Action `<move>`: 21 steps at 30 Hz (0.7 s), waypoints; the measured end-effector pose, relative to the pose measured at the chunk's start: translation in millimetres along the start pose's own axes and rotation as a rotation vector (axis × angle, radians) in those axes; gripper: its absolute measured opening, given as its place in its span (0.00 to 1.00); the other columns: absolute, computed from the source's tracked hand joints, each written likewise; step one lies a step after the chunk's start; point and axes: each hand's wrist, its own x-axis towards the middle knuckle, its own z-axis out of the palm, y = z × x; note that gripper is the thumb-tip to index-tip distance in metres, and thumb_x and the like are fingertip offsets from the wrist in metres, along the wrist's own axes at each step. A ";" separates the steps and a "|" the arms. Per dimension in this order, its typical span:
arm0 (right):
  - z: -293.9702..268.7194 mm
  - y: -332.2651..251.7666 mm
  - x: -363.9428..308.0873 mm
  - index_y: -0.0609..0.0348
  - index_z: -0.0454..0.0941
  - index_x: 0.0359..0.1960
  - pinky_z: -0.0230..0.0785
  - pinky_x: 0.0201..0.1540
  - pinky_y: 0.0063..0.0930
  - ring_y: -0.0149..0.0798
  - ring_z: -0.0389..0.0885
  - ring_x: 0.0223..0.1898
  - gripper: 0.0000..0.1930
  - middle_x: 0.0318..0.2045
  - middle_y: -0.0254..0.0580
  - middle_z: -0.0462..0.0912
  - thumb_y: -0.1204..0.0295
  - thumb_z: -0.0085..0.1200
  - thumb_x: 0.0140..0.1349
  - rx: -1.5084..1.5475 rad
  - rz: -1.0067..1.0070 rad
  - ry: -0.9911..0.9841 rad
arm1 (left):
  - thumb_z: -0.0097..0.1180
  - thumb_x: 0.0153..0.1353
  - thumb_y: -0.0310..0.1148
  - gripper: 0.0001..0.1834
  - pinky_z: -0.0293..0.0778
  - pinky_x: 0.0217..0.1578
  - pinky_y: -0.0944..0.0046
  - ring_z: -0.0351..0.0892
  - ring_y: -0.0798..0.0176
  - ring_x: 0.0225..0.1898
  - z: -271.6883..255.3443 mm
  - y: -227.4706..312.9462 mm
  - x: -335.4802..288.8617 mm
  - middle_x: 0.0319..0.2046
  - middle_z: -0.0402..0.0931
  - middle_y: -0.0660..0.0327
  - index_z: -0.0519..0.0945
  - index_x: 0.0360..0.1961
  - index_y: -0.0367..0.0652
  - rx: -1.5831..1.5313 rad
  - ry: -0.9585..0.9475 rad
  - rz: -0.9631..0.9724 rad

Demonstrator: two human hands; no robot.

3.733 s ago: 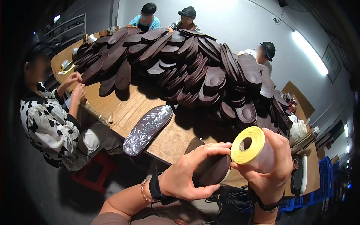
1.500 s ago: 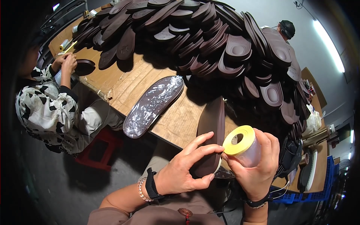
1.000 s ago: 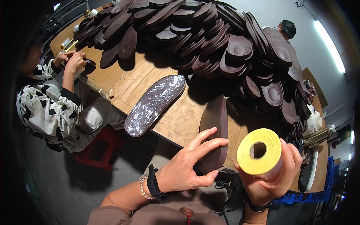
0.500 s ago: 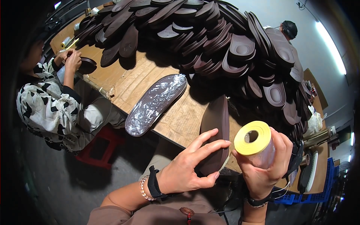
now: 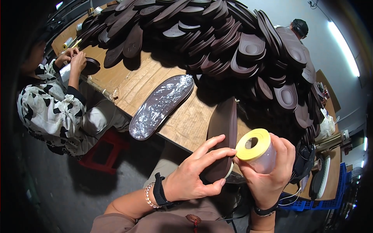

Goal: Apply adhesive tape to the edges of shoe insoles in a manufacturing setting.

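My left hand [image 5: 198,169] grips a dark brown shoe sole [image 5: 223,134] near its close end, fingers over the top and thumb low on the side. The sole stands on its edge above the table corner. In my right hand [image 5: 270,174] is a roll of clear film [image 5: 264,160] with a yellow end ring [image 5: 261,143], held tilted. The roll's rim is right beside the sole and my left fingertips. Left of it on the table, another sole [image 5: 161,106] lies flat, covered in shiny, wrinkled clear film.
A large heap of brown soles [image 5: 217,42] covers the far side of the wooden table [image 5: 128,83]. At the left, a co-worker in a patterned shirt [image 5: 50,112] sits on a red stool [image 5: 103,155]. A blue crate [image 5: 336,186] stands at the right.
My right hand has moved the film roll left and slightly down, closer to the sole. My left hand keeps its hold. The co-worker's hands have shifted slightly.
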 end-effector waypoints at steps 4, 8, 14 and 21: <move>7.6 -5.5 -6.7 0.63 0.74 0.59 0.73 0.51 0.47 0.57 0.79 0.49 0.42 0.49 0.53 0.77 0.68 0.82 0.39 -0.004 -0.015 -0.103 | 0.68 0.55 0.28 0.30 0.76 0.61 0.55 0.74 0.50 0.68 5.5 -10.6 -5.0 0.72 0.64 0.43 0.79 0.62 0.45 -0.013 0.055 -0.024; 15.9 -6.1 -15.4 0.63 0.70 0.62 0.73 0.50 0.49 0.58 0.80 0.47 0.42 0.48 0.55 0.79 0.66 0.80 0.44 -0.029 -0.021 -0.205 | 0.67 0.57 0.28 0.22 0.68 0.68 0.52 0.69 0.45 0.70 11.2 -12.7 -7.1 0.66 0.68 0.45 0.80 0.54 0.44 0.011 0.130 -0.097; 17.7 -5.7 -12.8 0.66 0.69 0.65 0.71 0.50 0.47 0.57 0.78 0.48 0.43 0.47 0.54 0.78 0.60 0.77 0.50 -0.008 -0.066 -0.266 | 0.65 0.58 0.29 0.20 0.65 0.70 0.49 0.65 0.43 0.71 10.7 -23.5 -9.6 0.63 0.67 0.46 0.79 0.53 0.44 0.042 0.143 -0.144; 13.7 16.8 3.7 0.64 0.75 0.59 0.76 0.49 0.42 0.55 0.82 0.47 0.40 0.46 0.52 0.79 0.60 0.82 0.46 0.357 0.004 -0.446 | 0.57 0.63 0.31 0.37 0.52 0.76 0.45 0.51 0.41 0.79 4.9 -21.7 -11.0 0.73 0.58 0.40 0.66 0.75 0.43 0.014 0.059 -0.224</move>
